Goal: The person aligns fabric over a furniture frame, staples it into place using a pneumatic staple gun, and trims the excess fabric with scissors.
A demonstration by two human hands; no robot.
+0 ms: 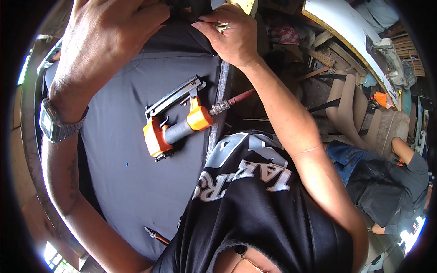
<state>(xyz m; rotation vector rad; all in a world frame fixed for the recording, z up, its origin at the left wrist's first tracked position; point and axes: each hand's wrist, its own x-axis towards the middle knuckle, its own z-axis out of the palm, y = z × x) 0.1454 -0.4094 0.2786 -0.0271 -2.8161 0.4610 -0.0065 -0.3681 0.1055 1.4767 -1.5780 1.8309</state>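
My left hand [111, 43], with a watch at its wrist, is at the upper left with its fingers curled on black fabric [182, 38]. Across from it, my right hand [234, 36] pinches the same fabric between thumb and fingers. The fingertips and the fabric's far end are partly cut off by the top of the picture. Nearer to me, an orange and black pneumatic staple gun [176, 129] lies on the fabric-covered piece [127, 191], joined to a red air hose [241, 96]. Pliers [157, 235] lie close to my body, partly hidden by my shirt.
A tiny blue bit [126, 164] sits on the black fabric. To the right are a white curved panel [350, 34], scrap wood [339, 54] and beige curved pieces [348, 107]. Another person [387, 186] in dark clothes is at the far right.
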